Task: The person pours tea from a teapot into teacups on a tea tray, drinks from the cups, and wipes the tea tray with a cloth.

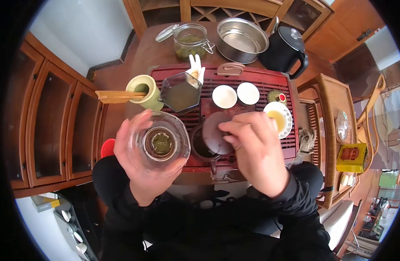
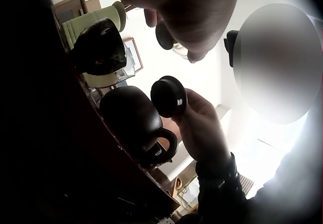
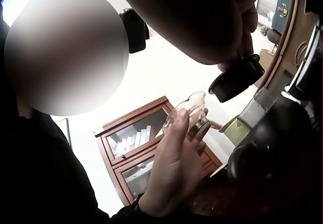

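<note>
My left hand (image 1: 143, 185) holds a clear glass vessel (image 1: 179, 130), fingers on one side and thumb on the other. Green tea leaves (image 1: 161, 144) show inside its round inner opening. My right hand (image 1: 261, 152) pinches the round dark lid (image 1: 215, 132) of a brown teapot between thumb and fingers. Tilted beside the teapot's mouth, the lid leaves part of the dark inside exposed. In the left wrist view, the teapot (image 2: 128, 113) stands upright with its looped handle in sight, the lid (image 2: 166, 96) raised by its rim. The glass is left of the teapot.
On the slatted red tea tray (image 1: 291, 150) are two white cups (image 1: 225, 96), a bowl of yellow tea (image 1: 278, 119), a dark glass pitcher (image 1: 181, 95) and a green tool holder (image 1: 145, 82). Behind stand a leaf jar (image 1: 190, 41), a steel basin (image 1: 242, 39) and a black kettle (image 1: 285, 50).
</note>
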`<state>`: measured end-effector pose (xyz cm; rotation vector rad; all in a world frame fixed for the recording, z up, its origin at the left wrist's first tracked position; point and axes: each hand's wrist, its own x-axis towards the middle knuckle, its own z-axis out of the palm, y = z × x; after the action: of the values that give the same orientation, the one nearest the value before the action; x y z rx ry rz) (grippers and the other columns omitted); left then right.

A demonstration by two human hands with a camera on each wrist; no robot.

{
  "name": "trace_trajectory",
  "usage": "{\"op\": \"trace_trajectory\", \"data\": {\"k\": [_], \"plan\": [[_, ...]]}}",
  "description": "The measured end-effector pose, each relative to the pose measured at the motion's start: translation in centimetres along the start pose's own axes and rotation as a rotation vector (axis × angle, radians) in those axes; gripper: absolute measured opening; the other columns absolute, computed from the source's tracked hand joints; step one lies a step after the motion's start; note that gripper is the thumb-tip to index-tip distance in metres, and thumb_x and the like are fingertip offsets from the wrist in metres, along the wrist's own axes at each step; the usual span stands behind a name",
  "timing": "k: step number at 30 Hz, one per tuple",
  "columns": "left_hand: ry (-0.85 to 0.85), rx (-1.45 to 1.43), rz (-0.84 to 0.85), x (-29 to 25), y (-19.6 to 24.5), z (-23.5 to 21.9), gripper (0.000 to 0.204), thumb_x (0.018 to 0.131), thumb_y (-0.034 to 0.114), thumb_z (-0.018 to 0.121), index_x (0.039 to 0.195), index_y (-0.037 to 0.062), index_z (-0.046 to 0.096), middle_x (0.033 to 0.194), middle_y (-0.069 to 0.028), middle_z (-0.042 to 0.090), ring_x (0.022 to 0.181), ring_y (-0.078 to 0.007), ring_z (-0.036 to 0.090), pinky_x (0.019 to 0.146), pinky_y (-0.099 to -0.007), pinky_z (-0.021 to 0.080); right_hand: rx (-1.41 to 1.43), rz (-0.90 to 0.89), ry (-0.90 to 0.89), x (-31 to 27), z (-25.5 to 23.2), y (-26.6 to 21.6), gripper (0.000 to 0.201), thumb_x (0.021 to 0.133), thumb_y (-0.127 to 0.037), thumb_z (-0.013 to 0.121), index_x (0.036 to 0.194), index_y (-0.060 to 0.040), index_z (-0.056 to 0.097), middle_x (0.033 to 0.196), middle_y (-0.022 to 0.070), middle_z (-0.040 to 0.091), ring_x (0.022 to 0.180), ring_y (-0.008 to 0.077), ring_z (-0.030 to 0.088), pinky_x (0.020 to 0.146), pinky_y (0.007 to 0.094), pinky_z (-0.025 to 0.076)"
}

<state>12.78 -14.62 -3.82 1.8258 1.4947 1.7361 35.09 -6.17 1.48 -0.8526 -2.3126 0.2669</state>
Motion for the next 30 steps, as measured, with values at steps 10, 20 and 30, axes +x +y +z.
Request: {"op": "trace_trajectory", "data": {"k": [10, 20, 30], "plan": [[-0.001, -0.032, 0.020, 0.2, -0.2, -0.1, 0.119, 0.065, 0.004, 0.094, 0.153, 0.0030, 0.014, 0.146, -0.0260, 0.044, 0.128, -0.0306, 0.052, 0.107, -0.0423, 0.046, 0.144, 0.118, 0.090, 0.7, -1.3, 0.5, 0.026, 0.082, 0.006, 0.073, 0.105, -0.0019, 0.064, 0.099, 0.0121, 0.063, 0.085, 0.0318, 0.063, 0.073, 0.0375, 0.051], [0.002, -0.041, 0.012, 0.1, -0.4, -0.1, 0.120, 0.065, 0.005, 0.094, 0.153, 0.0033, 0.014, 0.146, -0.0266, 0.044, 0.127, -0.0310, 0.053, 0.106, -0.0415, 0.046, 0.792, 0.616, 0.047, 0.2, -2.3, 0.5, 0.012, 0.098, 0.001, 0.063, 0.110, 0.0012, 0.060, 0.096, 0.0043, 0.068, 0.089, 0.0115, 0.064, 0.082, 0.0268, 0.051], [0.000, -0.064, 0.032, -0.1, -0.6, 0.0, 0.113, 0.066, 0.002, 0.084, 0.155, 0.0029, 0.014, 0.148, -0.0239, 0.042, 0.134, -0.0333, 0.048, 0.112, -0.0454, 0.042, 1.081, 0.540, 0.226, 0.3, -2.3, 2.6, 0.022, 0.105, -0.011, 0.057, 0.124, 0.0009, 0.059, 0.114, 0.0036, 0.069, 0.103, 0.0092, 0.063, 0.091, 0.0257, 0.052]]}}
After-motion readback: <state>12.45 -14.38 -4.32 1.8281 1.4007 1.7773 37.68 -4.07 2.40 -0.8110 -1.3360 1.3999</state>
